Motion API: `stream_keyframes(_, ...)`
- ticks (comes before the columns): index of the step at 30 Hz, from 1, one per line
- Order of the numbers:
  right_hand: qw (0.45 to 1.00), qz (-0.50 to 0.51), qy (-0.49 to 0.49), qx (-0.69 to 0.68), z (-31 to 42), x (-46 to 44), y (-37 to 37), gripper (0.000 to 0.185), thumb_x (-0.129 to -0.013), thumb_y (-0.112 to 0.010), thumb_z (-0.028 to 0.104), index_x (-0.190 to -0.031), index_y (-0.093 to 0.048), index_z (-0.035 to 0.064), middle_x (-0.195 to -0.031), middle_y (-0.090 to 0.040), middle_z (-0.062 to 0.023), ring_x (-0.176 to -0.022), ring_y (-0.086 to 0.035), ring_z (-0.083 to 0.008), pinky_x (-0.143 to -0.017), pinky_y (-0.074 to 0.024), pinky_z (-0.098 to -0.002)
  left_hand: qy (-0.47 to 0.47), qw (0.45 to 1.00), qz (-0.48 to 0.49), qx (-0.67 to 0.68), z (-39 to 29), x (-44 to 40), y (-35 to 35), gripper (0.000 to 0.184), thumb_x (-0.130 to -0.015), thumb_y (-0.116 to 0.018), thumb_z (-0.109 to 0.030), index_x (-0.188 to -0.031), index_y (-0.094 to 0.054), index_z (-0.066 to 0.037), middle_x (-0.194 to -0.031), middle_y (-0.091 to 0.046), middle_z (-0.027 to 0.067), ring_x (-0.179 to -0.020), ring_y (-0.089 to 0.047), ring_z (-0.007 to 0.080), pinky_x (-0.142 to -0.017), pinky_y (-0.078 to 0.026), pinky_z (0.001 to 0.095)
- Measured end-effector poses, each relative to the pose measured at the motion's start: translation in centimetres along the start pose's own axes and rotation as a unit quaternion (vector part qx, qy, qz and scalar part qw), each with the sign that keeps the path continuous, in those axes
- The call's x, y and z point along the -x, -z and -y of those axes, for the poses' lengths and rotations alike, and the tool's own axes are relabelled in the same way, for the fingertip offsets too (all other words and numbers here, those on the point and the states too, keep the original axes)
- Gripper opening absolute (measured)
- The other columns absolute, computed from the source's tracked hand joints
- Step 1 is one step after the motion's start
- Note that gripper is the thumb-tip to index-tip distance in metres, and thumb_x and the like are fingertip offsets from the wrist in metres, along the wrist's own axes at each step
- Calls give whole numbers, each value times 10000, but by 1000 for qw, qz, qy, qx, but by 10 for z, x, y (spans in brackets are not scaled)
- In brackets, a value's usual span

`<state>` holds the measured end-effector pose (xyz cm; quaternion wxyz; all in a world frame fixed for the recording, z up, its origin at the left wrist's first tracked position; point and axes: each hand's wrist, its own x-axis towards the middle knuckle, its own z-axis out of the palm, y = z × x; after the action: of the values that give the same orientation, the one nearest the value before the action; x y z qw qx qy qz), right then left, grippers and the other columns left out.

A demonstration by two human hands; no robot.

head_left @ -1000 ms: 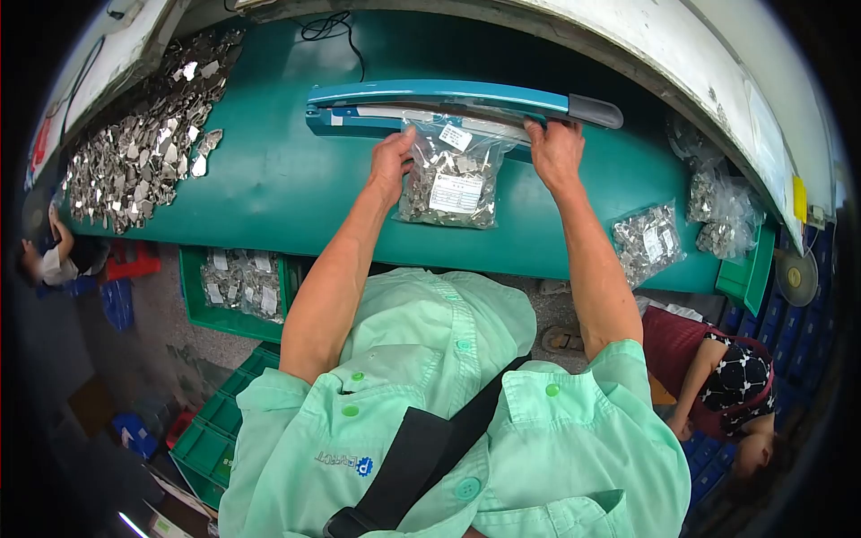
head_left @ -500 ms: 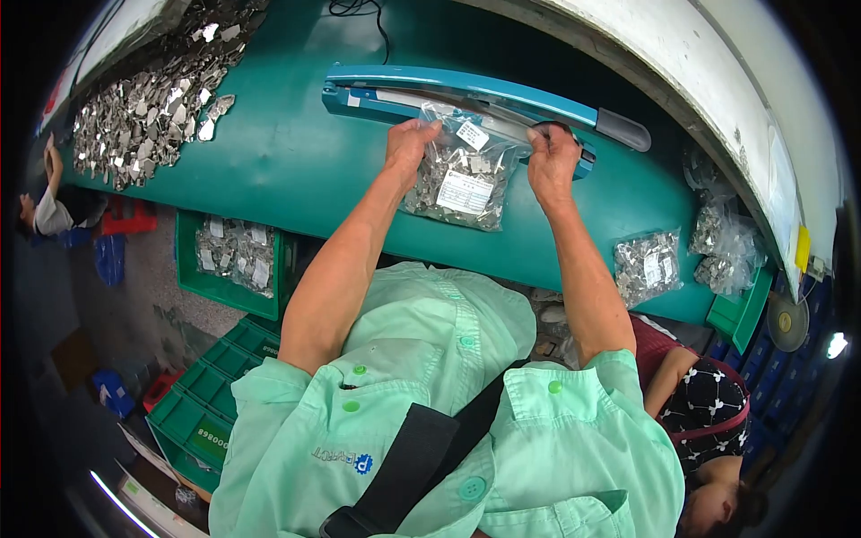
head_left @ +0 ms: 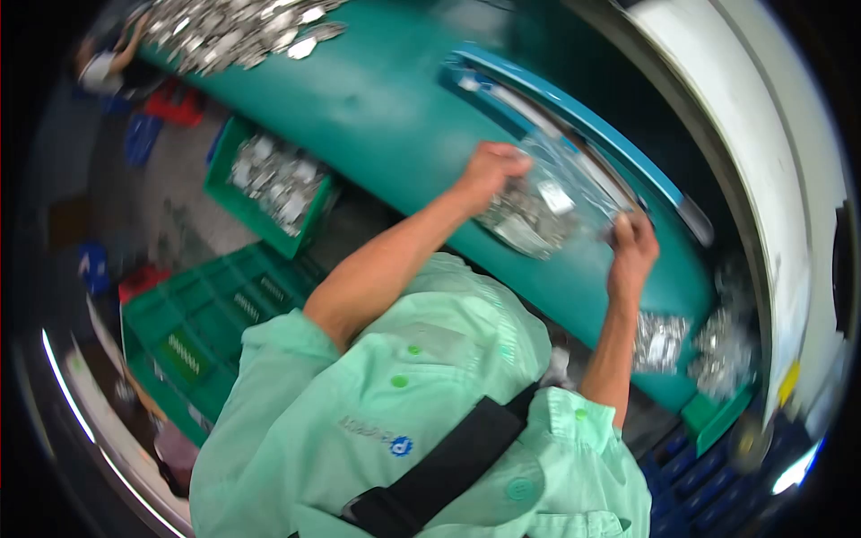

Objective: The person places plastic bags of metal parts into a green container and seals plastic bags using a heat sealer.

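Observation:
A clear plastic bag (head_left: 529, 220) of small silvery metal pieces lies tilted over the green table edge, with a white label on its upper part. My left hand (head_left: 495, 172) is closed on its upper left corner. My right hand (head_left: 633, 240) pinches the upper right corner, where the plastic is stretched out between both hands. Just behind the bag's top is a long blue bag sealer (head_left: 574, 117) with a grey-ended arm. Motion blurs the bag, so its lower label cannot be read.
Loose metal pieces (head_left: 229, 31) are heaped at the far left of the green table (head_left: 359, 99). Filled bags (head_left: 661, 341) lie at the right. A green crate (head_left: 309, 224) of bags and stacked green crates (head_left: 206, 323) stand at the left. Another person (head_left: 103, 67) is at upper left.
My view has turned, so the table and sealer now slant down to the right. Both hands still hold the bag, whose large lower label no longer shows clearly.

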<state>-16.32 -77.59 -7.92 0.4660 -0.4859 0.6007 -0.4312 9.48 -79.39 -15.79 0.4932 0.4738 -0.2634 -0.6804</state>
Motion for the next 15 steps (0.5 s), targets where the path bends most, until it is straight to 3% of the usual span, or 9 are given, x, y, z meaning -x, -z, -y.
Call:
stream_keyframes(3, 977, 66, 113, 171, 56, 15, -42, 170, -887, -694, 133, -922, -646, -26, -767, -624, -36, -708, -572, -141, -679, -468, -297, -1, 1000, 2, 19, -6, 28, 6, 165, -843, -707, -140, -748, -676, -9, -708, -651, 50, -675, -599, 125, -652, -481, 289)
stream_keyframes(6, 937, 247, 20, 245, 58, 17, -60, 170, -863, -719, 112, -922, -652, -33, -750, -624, -32, -703, -555, -130, -654, -453, -291, -19, 999, -20, 20, -17, 56, 23, 196, -842, -708, -153, -725, -655, -4, -689, -631, 37, -666, -586, 118, -643, -471, 280)
stream_keyframes(13, 888, 429, 12, 166, 68, 49, -185, 119, -887, -676, 79, -839, -635, -23, -680, -554, -8, -652, -453, -84, -595, -383, -261, -130, 983, -128, -18, -58, 135, 144, 166, -861, -671, -132, -745, -673, -15, -686, -632, 31, -667, -580, 105, -660, -465, 271)
stream_keyframes(15, 885, 455, -61, 79, 69, 67, -238, 137, -911, -651, 106, -831, -644, -5, -699, -576, 8, -650, -471, -80, -587, -385, -255, -140, 970, -194, -34, -75, 164, 189, 129, -871, -659, -125, -808, -685, -16, -750, -671, 38, -729, -619, 113, -709, -484, 265)
